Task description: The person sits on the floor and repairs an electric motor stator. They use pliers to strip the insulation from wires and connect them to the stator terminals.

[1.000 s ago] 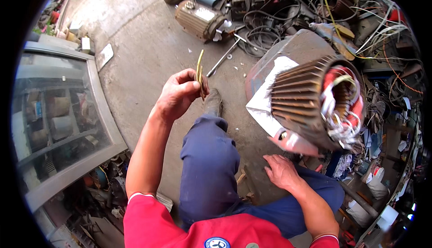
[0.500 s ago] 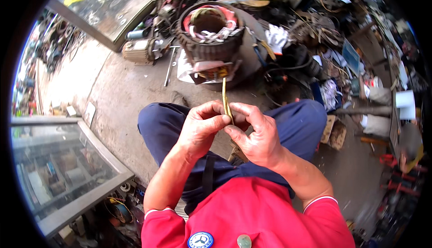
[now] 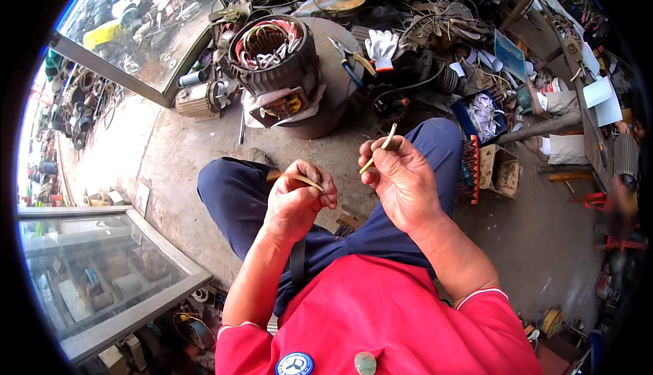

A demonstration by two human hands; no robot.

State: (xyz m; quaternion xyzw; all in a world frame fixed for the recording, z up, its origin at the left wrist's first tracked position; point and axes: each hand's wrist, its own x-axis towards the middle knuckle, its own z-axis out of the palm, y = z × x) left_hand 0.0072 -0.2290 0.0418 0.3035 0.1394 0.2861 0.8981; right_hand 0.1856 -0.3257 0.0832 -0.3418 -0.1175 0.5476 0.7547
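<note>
Two thin yellowish strips are occupying our hands, both on our own side of the upright motor housing [image 3: 307, 72]. In front of the housing, our left hand [image 3: 300, 194] is holding a curved strip [image 3: 304, 180] with its fingers curled in and pinching against the thumb; one end is pointing out to the left and looking blurred. In front of the housing and farther right, our right hand [image 3: 405, 179] is pinching a straighter strip [image 3: 389, 137] between thumb and fingertips, tilting it up toward the right. The hands are staying apart, neither of them touching the housing. Beneath them, also on the near side of the housing, our knees are spreading in blue trousers [image 3: 235, 194]. The housing itself is standing on a rounded grey surface [image 3: 333, 92], its open top showing red and white windings [image 3: 286, 31]. Just right of it, pliers [image 3: 346, 54] with blue and yellow handles are lying, and a white glove [image 3: 382, 47] is resting beyond them. Left of the housing, a smaller tan motor [image 3: 197, 101] is sitting on the floor [image 3: 170, 164]; well to the housing's right, a blue box [image 3: 464, 113] is holding crumpled white material [image 3: 483, 113].
</note>
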